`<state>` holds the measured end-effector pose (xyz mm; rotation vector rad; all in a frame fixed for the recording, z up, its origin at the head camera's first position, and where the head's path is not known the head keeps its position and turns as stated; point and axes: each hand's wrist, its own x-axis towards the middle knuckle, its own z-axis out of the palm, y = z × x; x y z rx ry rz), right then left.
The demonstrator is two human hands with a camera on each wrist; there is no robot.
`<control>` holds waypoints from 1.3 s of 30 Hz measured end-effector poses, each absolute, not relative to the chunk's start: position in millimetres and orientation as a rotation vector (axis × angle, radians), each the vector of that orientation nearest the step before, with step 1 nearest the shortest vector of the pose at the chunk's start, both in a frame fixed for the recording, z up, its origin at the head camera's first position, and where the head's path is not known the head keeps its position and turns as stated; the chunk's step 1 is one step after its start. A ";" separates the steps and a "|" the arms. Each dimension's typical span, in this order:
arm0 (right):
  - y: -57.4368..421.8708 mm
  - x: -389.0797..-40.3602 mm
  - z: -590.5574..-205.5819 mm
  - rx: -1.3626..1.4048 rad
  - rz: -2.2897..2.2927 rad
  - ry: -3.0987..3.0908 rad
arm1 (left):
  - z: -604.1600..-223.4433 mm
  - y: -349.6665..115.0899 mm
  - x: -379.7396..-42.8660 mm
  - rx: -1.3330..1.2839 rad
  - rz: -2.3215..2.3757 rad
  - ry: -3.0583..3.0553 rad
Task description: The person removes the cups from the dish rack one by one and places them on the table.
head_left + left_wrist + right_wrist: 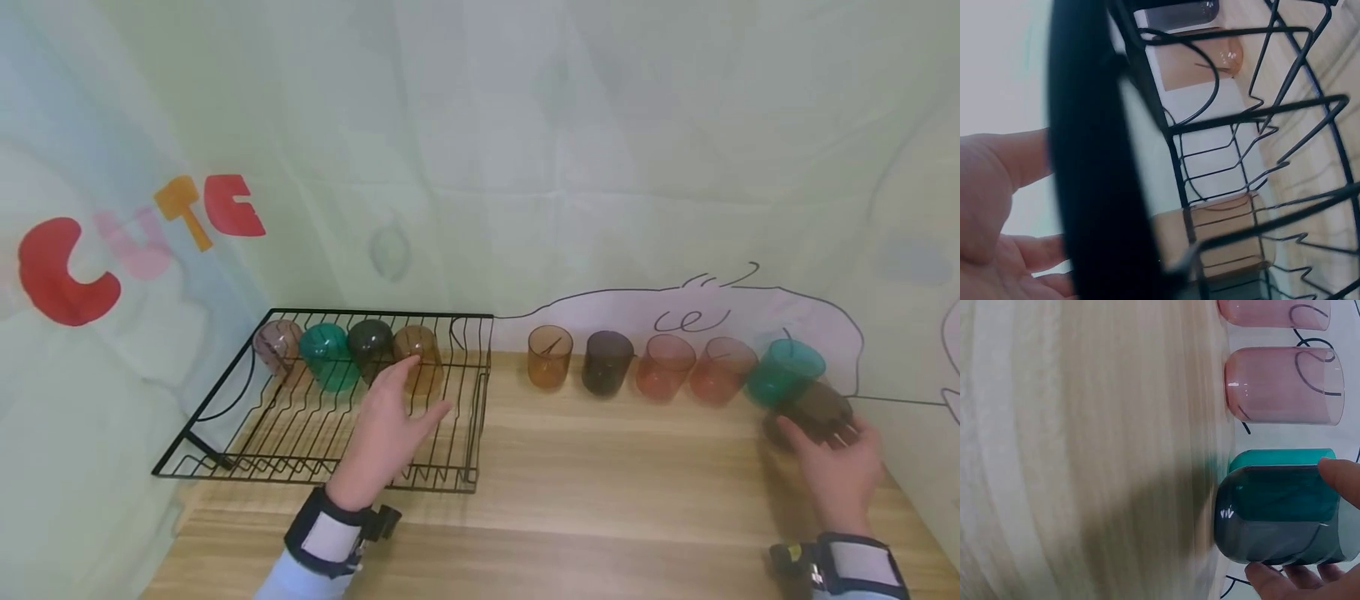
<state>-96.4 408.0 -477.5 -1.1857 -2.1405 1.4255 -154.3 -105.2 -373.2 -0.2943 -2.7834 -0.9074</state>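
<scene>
My right hand [838, 467] grips a dark grey see-through cup [816, 408] at the right end of a row. Thumb and fingers lie on opposite sides of it, as the right wrist view shows. Just behind the dark cup [1275, 515] stands a teal cup [787, 367], partly covered by it. My left hand [384, 429] is over the black wire rack [478, 417], fingers spread and nothing held. Its fingertips overlap an amber cup [429, 375] in the head view. In the left wrist view, a blurred dark bar hides part of the left hand [997, 219].
Left of the amber cup, the rack holds a dark cup [371, 343], a teal cup [327, 354] and a pale mauve cup [277, 346]. Along the wooden table's [600, 475] back stand an amber cup [550, 358], a dark cup [607, 364] and two pink cups [664, 368]. A printed cloth [555, 167] hangs behind.
</scene>
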 end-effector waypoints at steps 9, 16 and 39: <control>389.5 -90.9 -450.5 -1.099 1.349 -2.099 | -361.4 -107.6 -160.5 -0.326 -0.599 -2.586; 330.9 -98.9 -404.7 -0.757 1.204 -2.192 | -355.4 -103.8 -167.3 -0.344 -0.385 -2.536; 174.3 -119.0 -403.2 0.134 1.155 -2.675 | -332.1 -96.1 -197.3 -0.391 -0.283 -3.014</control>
